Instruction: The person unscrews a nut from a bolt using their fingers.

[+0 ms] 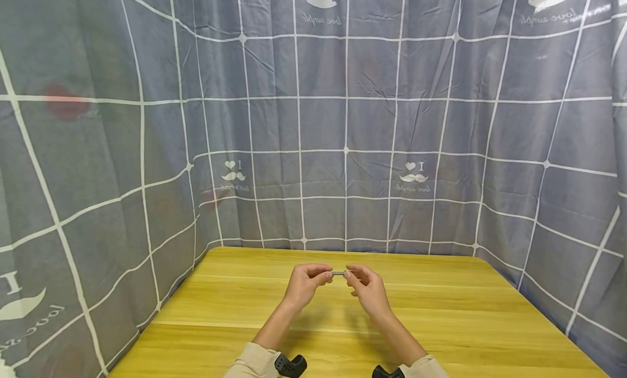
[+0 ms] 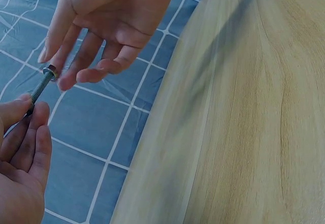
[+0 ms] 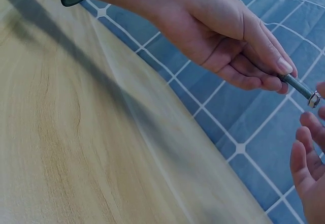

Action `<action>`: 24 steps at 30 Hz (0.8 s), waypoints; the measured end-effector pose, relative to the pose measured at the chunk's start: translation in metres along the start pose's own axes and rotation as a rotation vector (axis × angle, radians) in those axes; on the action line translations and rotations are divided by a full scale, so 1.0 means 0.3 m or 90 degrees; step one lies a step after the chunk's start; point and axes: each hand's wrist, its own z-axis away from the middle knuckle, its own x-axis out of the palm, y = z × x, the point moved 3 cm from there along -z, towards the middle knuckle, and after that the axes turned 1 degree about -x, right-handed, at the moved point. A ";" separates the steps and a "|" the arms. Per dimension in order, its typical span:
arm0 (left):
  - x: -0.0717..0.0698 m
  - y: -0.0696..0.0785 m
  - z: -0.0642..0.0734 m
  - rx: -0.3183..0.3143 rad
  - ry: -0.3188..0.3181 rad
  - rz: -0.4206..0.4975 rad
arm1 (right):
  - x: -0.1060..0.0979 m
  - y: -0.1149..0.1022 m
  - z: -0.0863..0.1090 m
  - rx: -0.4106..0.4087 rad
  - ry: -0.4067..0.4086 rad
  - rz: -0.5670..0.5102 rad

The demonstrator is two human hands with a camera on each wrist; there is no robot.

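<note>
A grey threaded bolt (image 1: 338,273) is held level above the table between both hands. At its right end sits a shiny nut (image 3: 314,100) with a ring-like flange. My left hand (image 1: 302,284) pinches the other end of the bolt between thumb and fingertips, which hide that end. The thumb and index finger of my right hand (image 1: 368,290) are on either side of the nut, fingertips right at it. Its remaining fingers hang loosely curled below. In the left wrist view, the bolt's thread (image 2: 40,88) shows between the two hands.
The yellow wood-grain table (image 1: 441,323) extends below and around both hands. Grey curtains (image 1: 323,122) with white grid lines stand behind it and at both sides. Black wrist devices (image 1: 290,365) sit at the cuffs of the light sleeves (image 1: 252,363).
</note>
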 end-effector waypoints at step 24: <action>0.001 -0.028 -0.007 0.005 -0.001 0.008 | -0.002 0.003 -0.001 -0.029 -0.009 -0.069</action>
